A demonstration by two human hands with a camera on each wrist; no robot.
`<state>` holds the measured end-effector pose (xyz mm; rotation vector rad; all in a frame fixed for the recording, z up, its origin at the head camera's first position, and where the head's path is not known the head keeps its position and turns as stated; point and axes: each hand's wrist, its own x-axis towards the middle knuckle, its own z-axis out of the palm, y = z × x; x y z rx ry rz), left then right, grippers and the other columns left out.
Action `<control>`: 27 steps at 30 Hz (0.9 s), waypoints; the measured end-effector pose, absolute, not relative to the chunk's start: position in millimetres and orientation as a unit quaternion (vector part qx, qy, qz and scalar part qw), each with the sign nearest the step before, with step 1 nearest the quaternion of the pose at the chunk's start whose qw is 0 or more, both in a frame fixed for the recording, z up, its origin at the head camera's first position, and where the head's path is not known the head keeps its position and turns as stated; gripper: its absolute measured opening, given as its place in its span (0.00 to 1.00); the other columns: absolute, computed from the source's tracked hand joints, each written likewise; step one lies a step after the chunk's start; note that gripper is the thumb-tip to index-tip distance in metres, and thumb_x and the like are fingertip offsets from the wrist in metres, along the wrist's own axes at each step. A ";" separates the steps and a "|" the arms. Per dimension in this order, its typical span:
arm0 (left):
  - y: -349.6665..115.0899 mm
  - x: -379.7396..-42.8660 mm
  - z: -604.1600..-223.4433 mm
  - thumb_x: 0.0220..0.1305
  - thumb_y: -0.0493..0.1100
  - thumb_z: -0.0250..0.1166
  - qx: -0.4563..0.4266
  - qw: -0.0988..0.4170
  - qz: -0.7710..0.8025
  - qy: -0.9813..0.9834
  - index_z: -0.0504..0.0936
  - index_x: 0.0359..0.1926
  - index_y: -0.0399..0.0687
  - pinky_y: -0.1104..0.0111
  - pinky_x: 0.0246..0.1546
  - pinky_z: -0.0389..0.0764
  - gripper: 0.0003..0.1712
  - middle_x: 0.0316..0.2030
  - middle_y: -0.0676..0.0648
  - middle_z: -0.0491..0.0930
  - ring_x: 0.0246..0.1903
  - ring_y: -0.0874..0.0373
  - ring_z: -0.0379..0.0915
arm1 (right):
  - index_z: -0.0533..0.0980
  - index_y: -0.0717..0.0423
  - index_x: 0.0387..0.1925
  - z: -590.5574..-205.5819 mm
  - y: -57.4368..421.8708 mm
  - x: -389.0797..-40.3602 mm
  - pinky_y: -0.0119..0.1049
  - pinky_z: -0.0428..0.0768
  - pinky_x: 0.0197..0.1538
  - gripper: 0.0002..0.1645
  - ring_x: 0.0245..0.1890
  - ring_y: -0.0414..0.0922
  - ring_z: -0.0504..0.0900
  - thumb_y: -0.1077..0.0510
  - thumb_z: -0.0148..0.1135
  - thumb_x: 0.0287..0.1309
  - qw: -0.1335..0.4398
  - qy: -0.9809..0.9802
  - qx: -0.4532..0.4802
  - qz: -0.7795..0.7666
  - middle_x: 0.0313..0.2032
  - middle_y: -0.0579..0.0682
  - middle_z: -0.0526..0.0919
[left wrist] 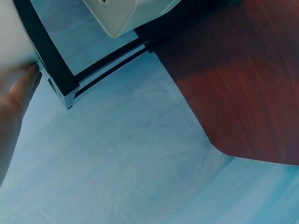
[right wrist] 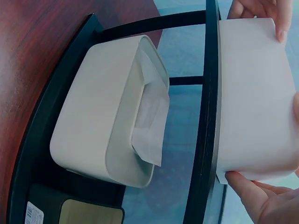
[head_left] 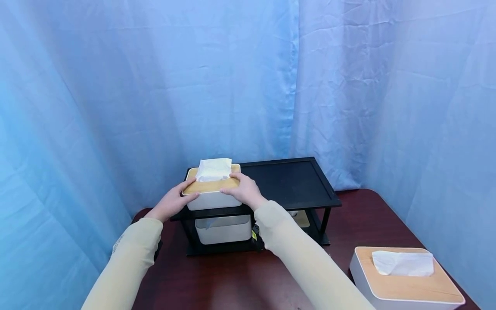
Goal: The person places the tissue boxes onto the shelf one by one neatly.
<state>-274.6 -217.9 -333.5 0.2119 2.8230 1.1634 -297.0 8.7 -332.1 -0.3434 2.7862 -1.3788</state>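
Observation:
A white tissue box (head_left: 215, 200) with a wood-toned lid and a tissue sticking up sits at the left end of the black rack's top shelf (head_left: 288, 183). My left hand (head_left: 170, 204) grips its left side, and my right hand (head_left: 246, 191) grips the right side, thumbs toward the front. In the right wrist view, the box's white front (right wrist: 252, 102) stands between both hands, its lower edge right at the shelf. Below, on the lower shelf, is a lidless white box (right wrist: 88, 112) with a tissue (right wrist: 152, 112) inside.
Another wood-lidded tissue box (head_left: 410, 284) stands on the dark red table (head_left: 217, 280) at the front right. A dark item with a tan top (right wrist: 91, 212) and a label lies on the lower shelf. Blue curtains (head_left: 232, 77) hang behind the rack and at both sides.

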 end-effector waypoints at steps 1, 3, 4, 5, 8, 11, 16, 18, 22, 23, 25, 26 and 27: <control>-218.2 -275.0 -333.5 0.68 0.55 0.55 0.069 0.039 0.381 0.921 0.51 0.74 0.46 0.44 0.66 0.54 0.41 0.71 0.32 0.48 0.69 0.38 0.47 | 0.69 0.52 0.63 -332.0 8.3 -297.6 0.47 0.66 0.64 0.37 0.65 0.53 0.66 0.46 0.68 0.53 0.005 0.889 -0.108 -0.444 0.66 0.55 0.67; -218.4 -275.7 -333.6 0.68 0.54 0.54 0.069 0.035 0.382 0.921 0.51 0.74 0.46 0.44 0.66 0.53 0.40 0.71 0.32 0.48 0.70 0.38 0.46 | 0.69 0.52 0.63 -332.4 7.1 -298.4 0.48 0.67 0.64 0.37 0.65 0.53 0.66 0.46 0.68 0.53 0.002 0.887 -0.103 -0.451 0.66 0.55 0.68; -218.4 -276.1 -333.7 0.68 0.54 0.54 0.067 0.033 0.380 0.922 0.50 0.74 0.45 0.44 0.66 0.53 0.40 0.71 0.32 0.48 0.70 0.38 0.46 | 0.69 0.52 0.63 -333.1 6.4 -298.8 0.48 0.67 0.63 0.37 0.64 0.53 0.67 0.46 0.68 0.52 0.000 0.885 -0.100 -0.455 0.65 0.55 0.68; -218.2 -276.2 -333.8 0.68 0.54 0.54 0.065 0.032 0.380 0.922 0.50 0.74 0.46 0.44 0.66 0.53 0.40 0.71 0.33 0.48 0.70 0.38 0.46 | 0.69 0.52 0.63 -334.4 5.4 -299.4 0.47 0.67 0.63 0.37 0.64 0.53 0.67 0.46 0.69 0.52 -0.004 0.883 -0.097 -0.459 0.65 0.55 0.69; -217.5 -277.5 -335.5 0.68 0.55 0.54 0.058 0.027 0.380 0.923 0.51 0.74 0.46 0.44 0.67 0.52 0.40 0.72 0.33 0.48 0.70 0.38 0.45 | 0.70 0.52 0.62 -338.2 3.1 -299.4 0.47 0.69 0.62 0.37 0.63 0.52 0.69 0.46 0.69 0.52 -0.020 0.875 -0.086 -0.476 0.64 0.54 0.70; -217.6 -278.0 -338.3 0.68 0.56 0.54 0.049 0.022 0.387 0.921 0.51 0.74 0.47 0.44 0.67 0.52 0.40 0.72 0.34 0.48 0.70 0.39 0.45 | 0.71 0.52 0.61 -341.8 1.5 -298.6 0.47 0.69 0.61 0.36 0.62 0.51 0.70 0.46 0.69 0.52 -0.035 0.869 -0.084 -0.486 0.63 0.54 0.72; -217.4 -275.9 -340.9 0.68 0.56 0.54 0.039 0.012 0.392 0.919 0.52 0.73 0.47 0.45 0.66 0.55 0.39 0.72 0.34 0.50 0.69 0.39 0.48 | 0.71 0.51 0.61 -346.2 3.2 -295.6 0.45 0.71 0.60 0.35 0.61 0.51 0.71 0.46 0.68 0.53 -0.045 0.860 -0.093 -0.500 0.62 0.53 0.72; -216.9 -275.0 -341.2 0.68 0.55 0.55 0.039 0.003 0.393 0.919 0.54 0.73 0.46 0.47 0.63 0.60 0.38 0.71 0.34 0.53 0.66 0.40 0.54 | 0.70 0.52 0.62 -347.9 6.4 -294.4 0.44 0.74 0.56 0.35 0.58 0.50 0.74 0.46 0.67 0.54 -0.046 0.857 -0.101 -0.502 0.62 0.54 0.73; -218.7 -271.6 -341.5 0.67 0.52 0.56 0.036 -0.018 0.406 0.913 0.60 0.71 0.45 0.53 0.55 0.71 0.35 0.68 0.34 0.60 0.58 0.42 0.66 | 0.69 0.52 0.62 -350.4 13.9 -291.9 0.41 0.78 0.47 0.34 0.51 0.49 0.78 0.47 0.66 0.56 -0.027 0.853 -0.116 -0.508 0.61 0.55 0.72; -219.6 -270.4 -341.7 0.68 0.52 0.57 0.034 -0.022 0.414 0.909 0.61 0.70 0.44 0.54 0.54 0.72 0.34 0.67 0.34 0.60 0.57 0.42 0.67 | 0.70 0.51 0.62 -350.9 15.7 -291.3 0.41 0.78 0.46 0.33 0.51 0.49 0.79 0.47 0.66 0.56 -0.021 0.851 -0.120 -0.512 0.62 0.55 0.72; -221.1 -267.3 -341.8 0.68 0.50 0.56 0.028 -0.026 0.431 0.901 0.62 0.70 0.44 0.54 0.54 0.74 0.33 0.68 0.34 0.60 0.58 0.42 0.68 | 0.70 0.51 0.62 -351.3 19.1 -289.4 0.42 0.79 0.48 0.32 0.54 0.51 0.78 0.48 0.65 0.57 -0.008 0.845 -0.126 -0.520 0.63 0.54 0.70; -221.6 -265.5 -342.0 0.68 0.50 0.56 0.025 -0.027 0.441 0.897 0.62 0.69 0.43 0.53 0.55 0.74 0.32 0.68 0.35 0.60 0.59 0.42 0.68 | 0.71 0.50 0.61 -351.9 20.7 -288.5 0.43 0.78 0.49 0.31 0.55 0.51 0.77 0.49 0.65 0.57 -0.005 0.843 -0.130 -0.523 0.64 0.54 0.69; -221.8 -263.3 -342.1 0.69 0.50 0.56 0.021 -0.028 0.451 0.892 0.62 0.69 0.43 0.53 0.56 0.74 0.32 0.68 0.35 0.59 0.60 0.41 0.68 | 0.71 0.50 0.61 -352.5 22.6 -287.2 0.44 0.78 0.51 0.30 0.57 0.52 0.76 0.49 0.65 0.57 -0.001 0.841 -0.132 -0.525 0.65 0.54 0.69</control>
